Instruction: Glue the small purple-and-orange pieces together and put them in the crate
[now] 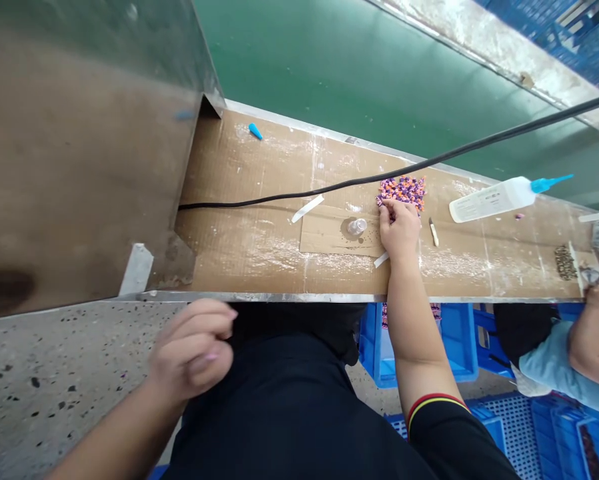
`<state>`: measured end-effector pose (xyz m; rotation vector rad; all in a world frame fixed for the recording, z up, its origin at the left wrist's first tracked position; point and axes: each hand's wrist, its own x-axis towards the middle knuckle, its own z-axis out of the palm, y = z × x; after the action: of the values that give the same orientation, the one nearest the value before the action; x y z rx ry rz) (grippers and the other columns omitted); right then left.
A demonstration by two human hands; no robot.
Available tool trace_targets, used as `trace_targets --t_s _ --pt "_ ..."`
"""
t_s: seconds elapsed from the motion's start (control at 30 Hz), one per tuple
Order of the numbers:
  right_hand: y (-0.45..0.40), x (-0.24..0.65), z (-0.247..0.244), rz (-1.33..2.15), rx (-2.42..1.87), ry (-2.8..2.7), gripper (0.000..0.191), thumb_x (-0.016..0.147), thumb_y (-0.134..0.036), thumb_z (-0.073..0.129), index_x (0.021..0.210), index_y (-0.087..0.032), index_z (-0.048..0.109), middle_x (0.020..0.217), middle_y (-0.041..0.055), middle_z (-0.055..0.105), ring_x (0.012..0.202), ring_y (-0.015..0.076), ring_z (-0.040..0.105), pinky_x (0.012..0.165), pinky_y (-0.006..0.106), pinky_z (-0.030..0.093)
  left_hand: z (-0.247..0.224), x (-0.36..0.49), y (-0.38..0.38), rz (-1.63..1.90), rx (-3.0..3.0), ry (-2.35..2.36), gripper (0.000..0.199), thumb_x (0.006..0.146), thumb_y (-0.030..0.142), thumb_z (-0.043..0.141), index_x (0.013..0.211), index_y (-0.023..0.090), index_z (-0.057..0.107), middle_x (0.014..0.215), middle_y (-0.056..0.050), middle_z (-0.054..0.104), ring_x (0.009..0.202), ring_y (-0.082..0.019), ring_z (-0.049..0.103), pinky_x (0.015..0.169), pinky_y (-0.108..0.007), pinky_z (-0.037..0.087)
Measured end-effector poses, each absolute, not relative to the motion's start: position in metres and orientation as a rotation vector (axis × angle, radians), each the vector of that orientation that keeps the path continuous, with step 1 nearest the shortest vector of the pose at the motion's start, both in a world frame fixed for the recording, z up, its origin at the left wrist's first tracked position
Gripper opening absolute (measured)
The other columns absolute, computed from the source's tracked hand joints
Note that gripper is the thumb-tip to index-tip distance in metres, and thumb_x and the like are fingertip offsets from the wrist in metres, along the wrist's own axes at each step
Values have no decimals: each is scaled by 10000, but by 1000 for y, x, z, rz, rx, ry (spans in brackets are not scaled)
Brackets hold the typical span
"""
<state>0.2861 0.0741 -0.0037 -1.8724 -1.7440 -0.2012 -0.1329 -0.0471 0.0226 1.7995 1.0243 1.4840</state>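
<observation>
Well, right hand (399, 230): fingers pinched at the orange-purple beads (402, 192); gripping, I cannot tell.
Left hand (192, 347): fingers curled closed, below the worktop's front edge (279, 297).

Room: brown cardboard (239, 250) left of my right hand (399, 230).
Blocking: long black cable (329, 190).
Blocking: white plastic bottle (489, 199).

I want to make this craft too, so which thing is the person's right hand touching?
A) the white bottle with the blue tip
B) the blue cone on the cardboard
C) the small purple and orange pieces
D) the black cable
C. The fingertips of the right hand rest on the edge of the patch of small purple and orange pieces.
</observation>
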Motion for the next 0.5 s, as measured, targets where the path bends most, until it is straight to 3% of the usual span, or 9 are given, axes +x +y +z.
trace_targets --t_s 0.17,0.33,0.5 --pt "71 287 -3 -201 -1814 -1763 282 1038 -318 533 1108 -244 796 1074 120 825 1048 290 729 967 460 602 22 -72 -19 1604 1985 799 249 1140 301 481 947 219 615 713 -24 690 724 -172 736 692 -310 639" --pt "66 284 4 -75 -1800 -1715 282 1019 -341 537 1095 -209 774 1076 133 821 953 269 740 897 438 619 14 -41 -5 1461 1728 974 173 1121 283 574 1020 198 686 775 -6 756 675 -112 750 644 -210 605" --pt "51 268 21 81 -1790 -1664 262 1020 -396 589 1056 -222 782 970 82 820 702 192 674 701 348 589 3 -39 -2 1394 1629 972 146 1090 265 631 1015 186 729 870 -38 817 804 -150 814 740 -242 659"
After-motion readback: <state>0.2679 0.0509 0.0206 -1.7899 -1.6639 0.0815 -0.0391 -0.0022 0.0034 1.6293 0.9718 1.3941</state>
